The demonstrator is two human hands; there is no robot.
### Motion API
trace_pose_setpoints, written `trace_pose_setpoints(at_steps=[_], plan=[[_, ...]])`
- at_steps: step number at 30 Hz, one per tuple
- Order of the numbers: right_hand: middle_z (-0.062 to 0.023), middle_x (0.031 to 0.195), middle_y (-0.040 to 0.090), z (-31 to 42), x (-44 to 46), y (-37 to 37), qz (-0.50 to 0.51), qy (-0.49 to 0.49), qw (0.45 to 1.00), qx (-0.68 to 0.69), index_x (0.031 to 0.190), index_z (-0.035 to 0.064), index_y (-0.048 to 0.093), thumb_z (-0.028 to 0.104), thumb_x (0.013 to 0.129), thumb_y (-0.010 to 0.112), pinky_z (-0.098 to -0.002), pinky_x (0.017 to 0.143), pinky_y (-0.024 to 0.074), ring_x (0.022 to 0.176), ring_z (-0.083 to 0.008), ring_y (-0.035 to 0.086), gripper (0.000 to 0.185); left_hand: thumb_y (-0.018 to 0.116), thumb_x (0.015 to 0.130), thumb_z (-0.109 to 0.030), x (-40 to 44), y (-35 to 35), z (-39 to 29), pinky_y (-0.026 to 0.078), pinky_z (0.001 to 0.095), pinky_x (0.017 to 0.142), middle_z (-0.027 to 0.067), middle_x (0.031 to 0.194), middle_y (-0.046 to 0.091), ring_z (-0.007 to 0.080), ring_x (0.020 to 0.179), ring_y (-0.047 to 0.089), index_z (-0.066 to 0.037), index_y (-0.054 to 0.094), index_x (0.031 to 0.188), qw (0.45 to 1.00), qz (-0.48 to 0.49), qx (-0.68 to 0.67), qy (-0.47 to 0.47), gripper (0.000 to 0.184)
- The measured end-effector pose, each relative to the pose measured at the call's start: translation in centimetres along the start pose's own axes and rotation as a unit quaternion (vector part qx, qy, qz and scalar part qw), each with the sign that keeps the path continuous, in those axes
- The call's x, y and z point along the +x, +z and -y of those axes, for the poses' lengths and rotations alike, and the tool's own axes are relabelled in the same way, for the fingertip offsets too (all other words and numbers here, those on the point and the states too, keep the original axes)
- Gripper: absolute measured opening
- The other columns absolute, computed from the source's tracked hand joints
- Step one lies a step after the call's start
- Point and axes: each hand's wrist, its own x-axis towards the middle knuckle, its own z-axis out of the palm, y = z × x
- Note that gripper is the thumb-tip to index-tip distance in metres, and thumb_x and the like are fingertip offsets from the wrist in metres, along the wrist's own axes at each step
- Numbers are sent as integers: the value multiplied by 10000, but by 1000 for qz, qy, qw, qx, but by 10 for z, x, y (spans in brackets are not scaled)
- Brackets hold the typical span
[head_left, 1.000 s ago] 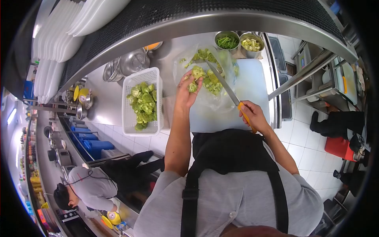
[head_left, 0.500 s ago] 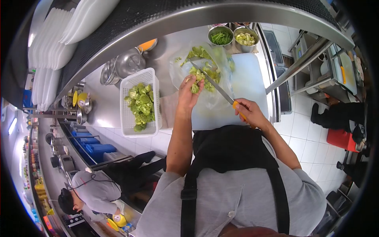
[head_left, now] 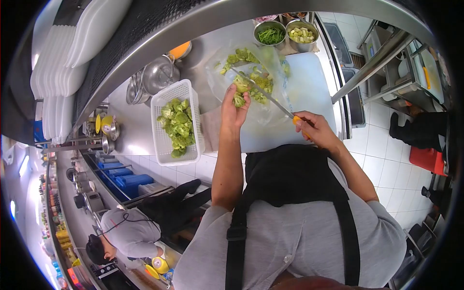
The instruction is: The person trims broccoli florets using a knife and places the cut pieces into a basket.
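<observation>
Pale green broccoli (head_left: 240, 87) is gripped in the fingers of my left hand (head_left: 235, 108), over a clear plastic bag. My right hand (head_left: 313, 127) is wrapped round the orange handle of a long knife (head_left: 273, 100). Its blade slants up and left, beside the held broccoli. More broccoli pieces (head_left: 261, 79) lie in the plastic bag (head_left: 215, 79), which overlaps the white cutting board (head_left: 309, 89). To the left, a white perforated basket (head_left: 196, 140) holds many cut florets (head_left: 178, 126).
Metal bowls hold green strips (head_left: 270, 36) and pale cubes (head_left: 301, 35) at the back. Another steel bowl (head_left: 158, 76) stands behind the basket. A steel shelf edge (head_left: 217, 21) crosses above the counter. A co-worker (head_left: 130, 232) bends at a counter lower left.
The knife has moved from the right to beside the held broccoli, its blade lying more level. My right hand has shifted slightly up. The whole view has shifted a little.
</observation>
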Motion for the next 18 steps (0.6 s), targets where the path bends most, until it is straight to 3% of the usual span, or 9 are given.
trace_pose_setpoints(at_steps=[8,18], plan=[[4,815,633,4,-11,-7,23,-22,999,-10,1311,51,692,141,1008,670,-230,557,416,628,-49,501,317,625,1051,-270,-1,4,-10,548,245,688,162,1042,658,147,800,610,-25,589,1222,999,-17,-47,7,301],[6,886,674,8,-15,-6,7,-42,998,-47,1281,25,708,112,985,696,-226,660,440,727,-45,516,309,643,1039,-230,1,-2,-14,540,280,727,102,1010,651,173,802,607,-14,598,1134,999,0,-3,47,241]])
